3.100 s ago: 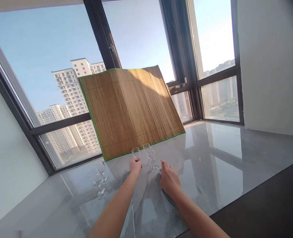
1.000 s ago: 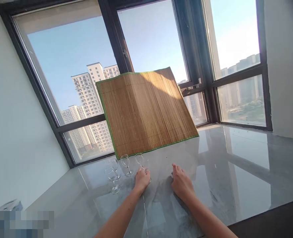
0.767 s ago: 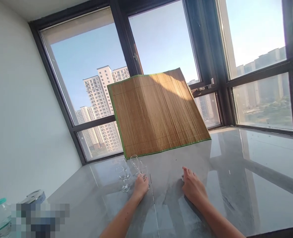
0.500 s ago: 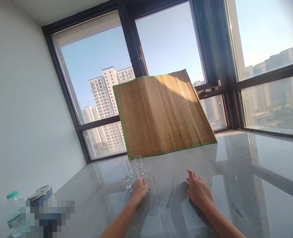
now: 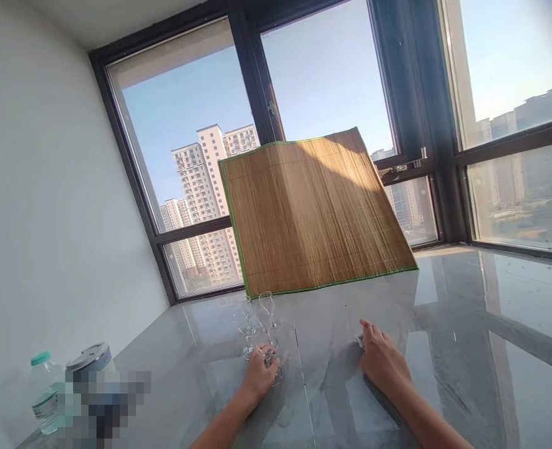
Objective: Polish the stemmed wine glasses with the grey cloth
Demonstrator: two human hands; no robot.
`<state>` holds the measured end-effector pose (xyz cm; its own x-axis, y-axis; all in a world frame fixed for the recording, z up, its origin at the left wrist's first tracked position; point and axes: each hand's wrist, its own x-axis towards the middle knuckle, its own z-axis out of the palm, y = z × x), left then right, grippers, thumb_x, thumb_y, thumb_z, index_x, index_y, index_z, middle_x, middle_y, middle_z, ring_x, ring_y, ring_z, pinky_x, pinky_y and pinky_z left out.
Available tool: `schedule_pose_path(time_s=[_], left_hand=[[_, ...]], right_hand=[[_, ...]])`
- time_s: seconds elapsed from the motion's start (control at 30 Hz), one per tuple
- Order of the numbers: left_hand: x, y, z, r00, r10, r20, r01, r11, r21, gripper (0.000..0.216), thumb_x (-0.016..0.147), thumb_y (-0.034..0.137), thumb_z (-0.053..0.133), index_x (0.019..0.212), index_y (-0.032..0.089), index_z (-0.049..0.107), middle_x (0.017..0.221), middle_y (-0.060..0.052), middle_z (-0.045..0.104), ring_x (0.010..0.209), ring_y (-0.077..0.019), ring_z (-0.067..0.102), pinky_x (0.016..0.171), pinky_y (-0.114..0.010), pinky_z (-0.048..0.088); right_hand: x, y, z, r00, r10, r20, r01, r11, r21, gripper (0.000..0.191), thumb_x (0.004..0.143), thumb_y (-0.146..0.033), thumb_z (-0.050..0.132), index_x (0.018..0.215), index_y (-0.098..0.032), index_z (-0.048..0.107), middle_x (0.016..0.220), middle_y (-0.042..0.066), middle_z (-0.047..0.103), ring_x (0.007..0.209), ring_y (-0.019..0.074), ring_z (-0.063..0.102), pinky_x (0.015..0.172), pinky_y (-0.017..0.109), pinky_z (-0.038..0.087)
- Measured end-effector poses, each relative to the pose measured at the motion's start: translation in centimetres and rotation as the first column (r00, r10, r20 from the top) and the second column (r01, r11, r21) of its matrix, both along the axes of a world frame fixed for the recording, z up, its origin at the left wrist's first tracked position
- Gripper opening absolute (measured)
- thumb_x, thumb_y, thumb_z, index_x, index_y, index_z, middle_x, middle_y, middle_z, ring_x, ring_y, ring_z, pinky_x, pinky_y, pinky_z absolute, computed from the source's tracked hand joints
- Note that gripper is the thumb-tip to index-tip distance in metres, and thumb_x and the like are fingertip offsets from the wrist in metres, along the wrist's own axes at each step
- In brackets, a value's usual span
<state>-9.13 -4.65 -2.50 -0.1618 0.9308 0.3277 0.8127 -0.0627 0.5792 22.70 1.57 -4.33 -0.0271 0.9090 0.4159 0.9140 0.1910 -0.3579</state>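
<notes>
Left hand (image 5: 261,372): thumb and fingers drawn together, clamped on a clear, stemmed drinking glass (image 5: 269,357); the foot shows at the palm's four o'clock, and whether it touches the grey, glossy tabletop (image 5: 341,393) cannot be told. Taking twelve as straight away from the wearer, the held glass lies at the inner, thumb side of the grip, long axis apparently near upright, in line with the standing ones. Governing relation: those glasses stand just beyond this hand, from eleven to twelve o'clock, so the left hand is plainly the nearer of the two. At twelve, one clear standing glass (image 5: 266,304) is upright; at eleven, a pair of clear stemmed glasses (image 5: 241,323) overlap in view. Outlines near the fingers are too faint for a firm count. Right hand (image 5: 384,358): well apart at three o'clock, resting low, fingers curled, index forward, a small pale item (image 5: 360,341) beside the fingertips; whether it is gripped cannot be told. Beyond, at one, a brown slatted mat with green edging (image 5: 317,215) leans on the window. At nine, a clear green-capped plastic bottle (image 5: 45,396).
</notes>
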Motion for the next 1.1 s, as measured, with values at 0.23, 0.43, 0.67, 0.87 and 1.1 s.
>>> schedule_pose_path(time_s=[0.23, 0.43, 0.67, 0.87, 1.1], left_hand=[[-2.8, -3.9, 1.0, 1.0, 0.0, 0.02, -0.001, 0.999, 0.035, 0.028, 0.082, 0.044, 0.053, 0.076, 0.021, 0.066, 0.102, -0.01, 0.069, 0.102, -0.0241, 0.063, 0.095, -0.037, 0.046], [-6.2, -5.8, 0.9, 0.999, 0.018, 0.046, -0.019, 0.999, 0.033, 0.032, 0.079, 0.051, 0.057, 0.079, 0.021, 0.068, 0.107, -0.008, 0.068, 0.107, -0.0243, 0.061, 0.096, -0.033, 0.047], [-6.8, -6.1, 0.6, 0.996, 0.085, 0.034, -0.088, 0.992, 0.092, 0.042, 0.072, 0.049, 0.066, 0.104, 0.021, 0.068, 0.11, -0.008, 0.068, 0.108, -0.0266, 0.061, 0.099, -0.038, 0.045], [-6.4, -6.5, 1.2, 0.995, 0.081, 0.059, -0.086, 0.992, 0.091, 0.036, 0.072, 0.044, 0.065, 0.101, 0.022, 0.069, 0.108, -0.009, 0.068, 0.105, -0.0271, 0.062, 0.097, -0.039, 0.047], [-7.5, -6.0, 0.7, 0.984, 0.025, 0.174, -0.05, 0.989, 0.139, 0.036, 0.067, 0.046, 0.07, 0.095, 0.023, 0.072, 0.105, -0.007, 0.07, 0.101, -0.0276, 0.063, 0.094, -0.04, 0.05]], right_hand=[[0.0, -0.4, 0.4, 1.0, -0.004, 0.003, 0.005, 1.0, -0.004, 0.058, 0.084, -0.001, 0.031, 0.14, -0.01, 0.041, 0.117, 0.015, 0.061, 0.101, 0.0244, 0.058, 0.07, 0.028, 0.043], [-0.1, -1.1, 1.3, 1.0, -0.006, -0.009, 0.006, 1.0, -0.019, 0.057, 0.084, -0.003, 0.031, 0.139, -0.01, 0.043, 0.119, 0.016, 0.061, 0.103, 0.026, 0.058, 0.071, 0.03, 0.044], [0.0, -0.9, 1.0, 0.997, 0.048, -0.057, -0.047, 0.999, 0.015, 0.063, 0.08, -0.002, 0.032, 0.142, -0.01, 0.04, 0.122, 0.017, 0.061, 0.11, 0.0278, 0.058, 0.077, 0.034, 0.047], [-0.9, -3.4, 2.5, 0.916, 0.339, -0.213, -0.319, 0.94, 0.12, 0.064, 0.084, -0.008, 0.03, 0.147, -0.021, 0.03, 0.133, 0.014, 0.056, 0.12, 0.0244, 0.055, 0.081, 0.031, 0.051], [-5.0, -11.3, 10.0, 0.677, 0.706, -0.211, -0.578, 0.686, 0.442, 0.082, 0.078, -0.008, 0.042, 0.151, -0.032, 0.013, 0.128, 0.012, 0.058, 0.112, 0.0267, 0.059, 0.089, 0.047, 0.053]])
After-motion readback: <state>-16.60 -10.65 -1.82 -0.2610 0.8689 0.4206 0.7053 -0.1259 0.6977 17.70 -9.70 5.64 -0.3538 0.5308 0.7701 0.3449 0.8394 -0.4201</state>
